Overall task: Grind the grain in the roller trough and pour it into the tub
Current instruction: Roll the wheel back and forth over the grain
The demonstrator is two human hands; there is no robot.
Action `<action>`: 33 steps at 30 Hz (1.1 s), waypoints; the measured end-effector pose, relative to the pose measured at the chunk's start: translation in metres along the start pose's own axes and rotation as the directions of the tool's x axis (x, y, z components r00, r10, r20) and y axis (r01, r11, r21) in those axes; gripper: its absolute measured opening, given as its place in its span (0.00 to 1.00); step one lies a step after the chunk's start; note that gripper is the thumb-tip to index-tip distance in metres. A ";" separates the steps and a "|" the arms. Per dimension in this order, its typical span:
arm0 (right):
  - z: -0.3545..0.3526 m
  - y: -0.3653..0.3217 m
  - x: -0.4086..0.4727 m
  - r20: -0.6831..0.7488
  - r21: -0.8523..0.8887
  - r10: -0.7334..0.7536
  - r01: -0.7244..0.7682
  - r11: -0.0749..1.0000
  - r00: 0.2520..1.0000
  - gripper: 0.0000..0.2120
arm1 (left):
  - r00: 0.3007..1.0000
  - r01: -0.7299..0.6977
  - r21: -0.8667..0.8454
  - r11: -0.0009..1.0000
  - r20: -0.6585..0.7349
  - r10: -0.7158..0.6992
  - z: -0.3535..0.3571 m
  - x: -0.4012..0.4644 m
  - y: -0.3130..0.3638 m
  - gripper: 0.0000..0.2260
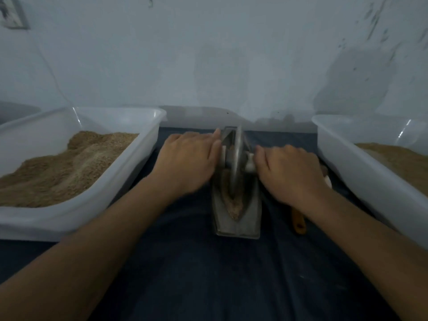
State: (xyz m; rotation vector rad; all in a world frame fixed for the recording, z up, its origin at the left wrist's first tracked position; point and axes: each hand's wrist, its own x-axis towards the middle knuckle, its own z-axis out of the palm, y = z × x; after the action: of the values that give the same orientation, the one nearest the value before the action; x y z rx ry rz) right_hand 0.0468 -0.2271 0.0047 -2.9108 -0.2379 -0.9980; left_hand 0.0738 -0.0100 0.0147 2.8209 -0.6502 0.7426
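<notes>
- Where the dark blue cloth (208,274) covers the work surface, a narrow metal roller trough (237,214) lies lengthwise in the middle, its near end pointing toward the person.
- Brownish grain (235,205) lies in the trough's groove, heaped toward the near end.
- An upright metal roller wheel (236,158) stands in the groove toward the far end, with a pale axle handle (250,163) sticking out on each side.
- The left hand (187,161) lies over the left end of the axle, fingers extended toward the wheel and touching it; whether they curl round the handle cannot be told, as the hand is blurred.
- The right hand (289,170) has its fingers curled over the right axle handle, grasping it.
- A translucent white tub on the left (129,172) sits on the cloth just beside the left forearm and holds a large uneven mound of tan ground meal (69,163).
- A second white tub on the right (361,172) holds a lower layer of similar tan material (398,158), partly cut off by the frame edge.
- An orange-brown handle (298,221) lies on the cloth between the trough and the right tub, mostly hidden under the right wrist.
</notes>
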 end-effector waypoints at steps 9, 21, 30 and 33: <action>0.034 0.002 0.092 0.182 -0.113 -0.012 0.033 0.993 0.983 0.18 | 0.956 0.077 0.152 0.985 0.269 -0.117 0.032 0.071 -0.027 0.12; -0.015 -0.007 -0.022 -0.152 -0.028 -0.135 0.133 0.991 0.979 0.22 | 0.990 -0.138 0.298 0.945 0.072 0.122 -0.018 -0.034 0.002 0.31; 0.036 0.010 0.081 0.158 -0.117 -0.004 0.023 0.993 0.987 0.11 | 0.993 0.049 0.231 0.972 0.093 -0.073 0.032 0.071 -0.014 0.10; 0.037 0.011 0.080 0.175 -0.098 0.020 -0.003 0.995 0.984 0.16 | 0.993 0.037 0.250 0.968 0.097 -0.063 0.034 0.078 -0.017 0.10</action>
State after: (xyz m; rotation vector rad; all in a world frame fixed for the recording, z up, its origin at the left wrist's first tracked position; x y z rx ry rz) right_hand 0.1334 -0.2239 0.0244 -3.0882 -0.1844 -0.7727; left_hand 0.1567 -0.0321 0.0236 3.1095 -0.5317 0.7173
